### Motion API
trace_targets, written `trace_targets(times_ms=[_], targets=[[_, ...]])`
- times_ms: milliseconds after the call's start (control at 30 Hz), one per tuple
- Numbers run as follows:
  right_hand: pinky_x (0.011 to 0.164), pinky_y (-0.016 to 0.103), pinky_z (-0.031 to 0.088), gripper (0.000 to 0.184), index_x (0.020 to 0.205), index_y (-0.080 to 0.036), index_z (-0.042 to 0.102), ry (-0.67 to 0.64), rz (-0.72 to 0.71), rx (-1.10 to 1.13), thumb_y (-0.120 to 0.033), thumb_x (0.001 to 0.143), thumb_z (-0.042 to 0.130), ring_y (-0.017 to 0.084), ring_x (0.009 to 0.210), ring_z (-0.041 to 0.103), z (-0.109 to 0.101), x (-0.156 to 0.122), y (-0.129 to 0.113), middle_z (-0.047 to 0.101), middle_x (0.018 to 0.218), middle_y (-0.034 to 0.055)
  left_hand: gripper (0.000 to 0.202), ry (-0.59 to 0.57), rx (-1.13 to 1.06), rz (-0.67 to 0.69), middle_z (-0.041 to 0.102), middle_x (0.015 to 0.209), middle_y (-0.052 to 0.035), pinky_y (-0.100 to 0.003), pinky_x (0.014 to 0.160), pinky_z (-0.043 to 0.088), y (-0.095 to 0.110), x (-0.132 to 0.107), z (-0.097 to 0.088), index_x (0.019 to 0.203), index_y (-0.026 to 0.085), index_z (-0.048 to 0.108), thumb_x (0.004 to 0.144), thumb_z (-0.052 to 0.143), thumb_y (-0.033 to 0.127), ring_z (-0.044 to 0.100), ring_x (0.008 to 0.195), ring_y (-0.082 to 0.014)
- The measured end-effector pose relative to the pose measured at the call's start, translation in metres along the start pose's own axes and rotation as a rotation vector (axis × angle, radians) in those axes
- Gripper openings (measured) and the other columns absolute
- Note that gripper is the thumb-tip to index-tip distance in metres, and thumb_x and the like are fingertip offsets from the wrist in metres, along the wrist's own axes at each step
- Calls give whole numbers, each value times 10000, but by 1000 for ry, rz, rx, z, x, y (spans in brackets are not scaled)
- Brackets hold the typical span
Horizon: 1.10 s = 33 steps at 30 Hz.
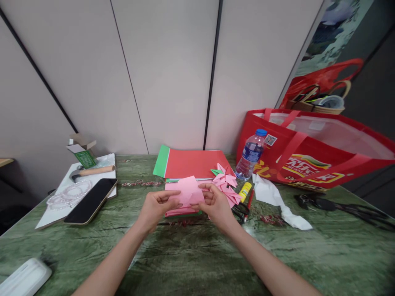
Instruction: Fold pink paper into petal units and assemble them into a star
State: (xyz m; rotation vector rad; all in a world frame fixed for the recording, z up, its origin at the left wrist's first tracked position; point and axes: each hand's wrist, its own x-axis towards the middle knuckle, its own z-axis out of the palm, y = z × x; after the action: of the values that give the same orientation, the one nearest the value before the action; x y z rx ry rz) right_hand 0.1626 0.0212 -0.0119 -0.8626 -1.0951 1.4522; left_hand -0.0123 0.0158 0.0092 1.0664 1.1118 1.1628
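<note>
Both of my hands hold a small pink sheet of paper [189,190] just above a low stack of pink paper [180,211] on the green table [197,250]. My left hand [158,207] pinches the sheet's left edge, fingers closed. Gripping the right edge, my right hand [215,204] has its fingers curled round the paper. Just right of my right hand lies a folded pink paper flower [227,181]. Behind the sheet sits a stack of red and green paper [191,163].
A water bottle [252,155], a yellow glue stick [245,191], scissors [240,211] and crumpled white paper [274,196] lie to the right, before a big red bag [311,152]. Left are a phone [91,200], beads [69,193] and a hammer [91,172]. A white case [24,277] is at front left.
</note>
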Motion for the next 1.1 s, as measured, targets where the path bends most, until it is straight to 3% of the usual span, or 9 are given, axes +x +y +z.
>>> trace_targets(times_ms=[200, 467, 633, 767, 900, 1100], targets=[[602, 299, 548, 409, 914, -222, 408, -9, -45, -40, -86, 553, 548, 126, 559, 631, -4, 3, 2, 580, 674, -65, 329, 32, -25, -3, 729, 717, -30, -224, 644, 550, -2, 1, -1, 822, 134, 701, 506, 779, 183, 660, 614, -129], [723, 335, 502, 363, 983, -203, 408, 173, -189, -235, -180, 657, 564, 163, 761, 618, -12, 5, 0, 597, 857, 39, 326, 105, -18, 15, 725, 706, -43, -308, 711, 541, 7, -1, -2, 820, 125, 703, 509, 774, 189, 666, 639, -166], [733, 345, 475, 726, 1143, -205, 371, 128, -150, -464, -246, 517, 735, 199, 855, 569, -3, -3, -1, 516, 1089, 89, 304, -82, 99, -57, 729, 740, -58, -324, 718, 526, 0, -9, 10, 824, 135, 710, 541, 755, 234, 669, 673, -198], [856, 391, 399, 839, 1195, -191, 378, 127, -154, -625, -266, 458, 773, 244, 1034, 468, -5, -4, 3, 485, 1140, 91, 387, -274, 73, -121, 721, 857, -74, -351, 810, 488, -1, -13, 10, 964, 142, 671, 608, 720, 286, 656, 800, -215], [844, 386, 405, 838, 1197, -182, 393, 73, -129, -618, -272, 458, 775, 239, 1015, 483, -11, -1, 6, 495, 1147, 95, 486, -393, 27, -158, 691, 952, -77, -380, 862, 453, 2, -12, 2, 1100, 146, 593, 645, 697, 283, 632, 879, -218], [858, 376, 403, 646, 1064, -200, 552, -50, -199, -651, -279, 463, 776, 230, 1000, 511, -15, 1, 3, 544, 1121, 78, 451, -379, 158, -126, 680, 722, -27, -326, 718, 501, 8, -14, 2, 1099, 165, 593, 657, 671, 197, 635, 677, -160]])
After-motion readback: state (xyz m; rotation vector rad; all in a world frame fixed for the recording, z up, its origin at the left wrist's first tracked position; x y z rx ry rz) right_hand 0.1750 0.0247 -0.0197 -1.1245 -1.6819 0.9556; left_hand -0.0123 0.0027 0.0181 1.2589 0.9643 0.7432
